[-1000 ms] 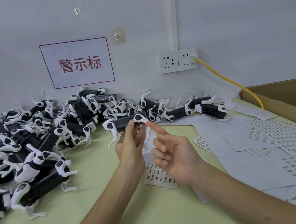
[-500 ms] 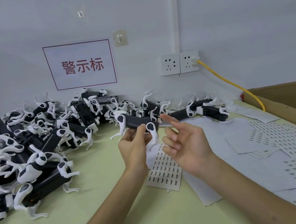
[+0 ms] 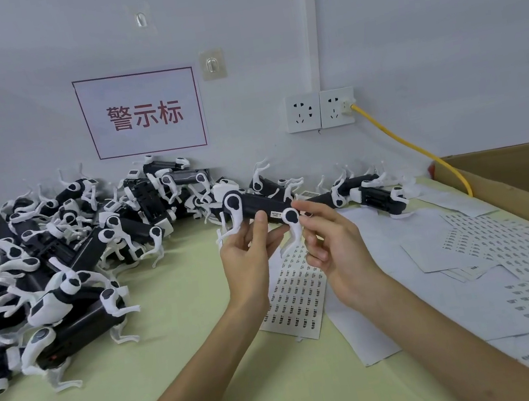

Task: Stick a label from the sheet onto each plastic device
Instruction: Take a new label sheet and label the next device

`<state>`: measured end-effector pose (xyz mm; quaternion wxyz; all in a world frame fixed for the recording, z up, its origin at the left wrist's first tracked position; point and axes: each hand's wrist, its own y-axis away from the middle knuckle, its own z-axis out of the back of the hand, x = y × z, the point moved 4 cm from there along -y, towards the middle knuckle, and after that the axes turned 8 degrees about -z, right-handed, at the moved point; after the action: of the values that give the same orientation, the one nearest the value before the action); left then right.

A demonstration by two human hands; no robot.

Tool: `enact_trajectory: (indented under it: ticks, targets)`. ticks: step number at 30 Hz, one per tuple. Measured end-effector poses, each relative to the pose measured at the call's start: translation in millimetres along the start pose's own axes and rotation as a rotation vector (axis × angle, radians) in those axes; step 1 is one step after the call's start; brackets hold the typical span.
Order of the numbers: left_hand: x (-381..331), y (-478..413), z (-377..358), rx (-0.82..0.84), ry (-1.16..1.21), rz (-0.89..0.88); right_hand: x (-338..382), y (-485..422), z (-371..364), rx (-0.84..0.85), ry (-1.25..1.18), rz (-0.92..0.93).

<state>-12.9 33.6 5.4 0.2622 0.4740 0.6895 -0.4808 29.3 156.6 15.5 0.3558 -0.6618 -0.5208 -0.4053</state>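
Observation:
My left hand (image 3: 249, 258) grips a black device with white legs (image 3: 257, 205) from below, held above the table in the middle of the view. A small white label (image 3: 275, 214) sits on its black body near the right end. My right hand (image 3: 330, 242) is at the device's right end, its index finger stretched along the body beside the label and the other fingers loosely curled. A label sheet (image 3: 297, 294) lies on the table just under both hands.
A big pile of black-and-white devices (image 3: 56, 254) fills the left side and the back along the wall. Several label sheets (image 3: 507, 252) cover the right of the table. A cardboard box (image 3: 526, 179) stands at the far right, a yellow cable (image 3: 410, 146) above it.
My left hand turned the device and tilted its right end down. My right hand moved up from in front of it and now touches its right end, where a label now shows.

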Motion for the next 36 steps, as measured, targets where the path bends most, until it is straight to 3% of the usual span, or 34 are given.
enact_trajectory:
  ticks: [9, 19, 29, 33, 36]
  targets:
    - [-3, 2, 2, 0.027, -0.093, -0.041, -3, 1, -1, 0.009, 0.017, -0.004]
    - [3, -6, 13, -0.075, -0.130, -0.025, -4, 4, -8, 0.083, 0.126, 0.041]
    - [4, -3, 9, 0.036, -0.078, -0.077, 2, 2, -3, 0.055, 0.247, 0.172]
    - [7, -5, 8, 0.032, -0.103, -0.083, 6, 1, -2, -0.064, 0.381, 0.269]
    - [10, -4, 6, 0.058, -0.123, -0.077, 6, -2, -3, 0.034, 0.434, 0.177]
